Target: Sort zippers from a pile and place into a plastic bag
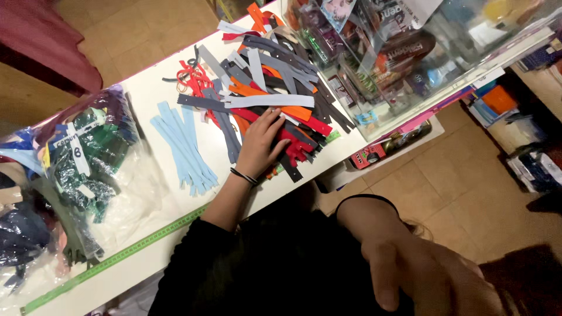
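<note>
Mixed zipper pile heaped (many colours) on the counter.

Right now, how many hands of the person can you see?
2. The left hand rests on the pile of zippers on the white table; the right hand hangs off the table, close to the camera.

Warm, dim indoor light was cast from above, and glare was seen on the glass case. The near right hand was rendered blurred, the corners shadowed.
</note>
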